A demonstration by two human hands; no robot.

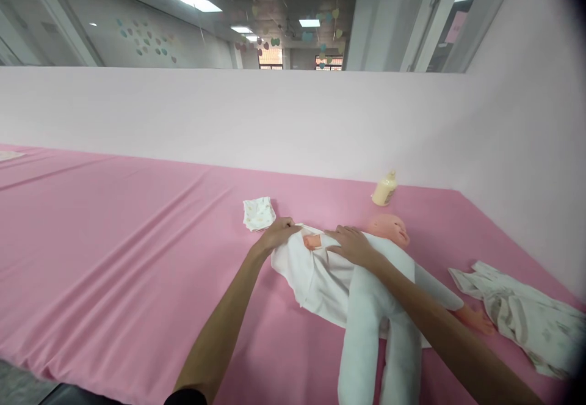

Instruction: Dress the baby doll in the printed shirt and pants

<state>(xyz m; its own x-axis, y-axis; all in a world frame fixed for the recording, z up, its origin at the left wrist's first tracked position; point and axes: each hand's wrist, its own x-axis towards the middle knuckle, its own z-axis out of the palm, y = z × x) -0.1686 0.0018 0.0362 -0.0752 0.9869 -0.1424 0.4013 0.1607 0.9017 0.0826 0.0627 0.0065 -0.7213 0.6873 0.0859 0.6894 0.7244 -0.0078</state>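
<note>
A baby doll [365,307] with a white cloth body lies on its back, its legs stretching toward me and its head [385,226] turned to the right. Beneath it spreads a white cloth [315,280], perhaps a garment. My left hand [280,233] is closed on the cloth's far left edge, near the doll's small hand [312,242]. Over the doll's outstretched arm at the left lies my right hand [354,245], its thumb and fingers around the arm near the wrist. The doll's other arm reaches out to the right.
A folded patterned cloth [259,213] lies beyond my left hand. A cream pump bottle [385,189] stands behind the doll's head. Crumpled patterned baby clothes [522,313] lie at the right. The pink-covered table [137,258] meets a white wall [220,118] below a window or mirror.
</note>
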